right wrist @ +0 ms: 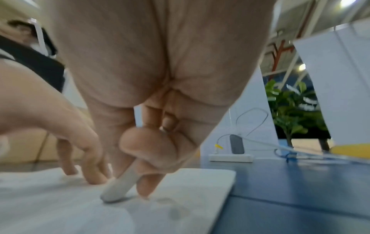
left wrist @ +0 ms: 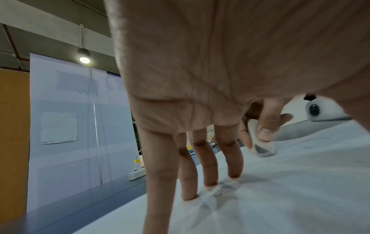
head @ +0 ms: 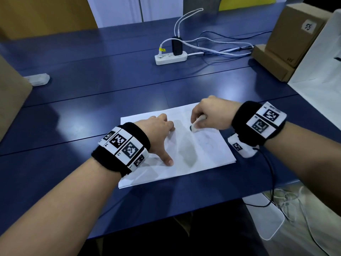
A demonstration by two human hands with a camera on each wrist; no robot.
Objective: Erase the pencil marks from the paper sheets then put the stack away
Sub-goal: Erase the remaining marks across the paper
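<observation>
Paper sheets (head: 203,150), a thin white stack, lying flat on the blue table (head: 92,100) in the lower centre of the head view, faint pencil marks visible on the right half, a grey shadow running down the middle.

At far left of the frame, a brown cardboard edge, and just beside it a small clear plastic packet (head: 39,79) on the table.

Left of centre, the left hand (head: 156,132) spread on the stack, fingers straight and splayed, thumb stretched toward the bottom of the frame, fingertips (left wrist: 233,175) pressing down on the paper, nothing gripped. Black wristband with square printed markers (head: 122,145) on that wrist.

Upper centre, a white power strip (head: 170,58) with a black adapter plugged in, white and blue cables trailing to the right.

Right of centre, the right hand (head: 212,115) curled round a white eraser (head: 196,124), thumb and fingers pinching it, the lower end tilted down onto the paper near the upper right part of the top sheet. In the right wrist view, the eraser's rounded tip touching the sheet, just beside the left hand's fingertips. A marked wristband on this wrist too, a black cable hanging from it over the table edge.

Far right, stacked cardboard boxes (head: 293,37), the upper one labelled "55", and a white panel beside them.
</observation>
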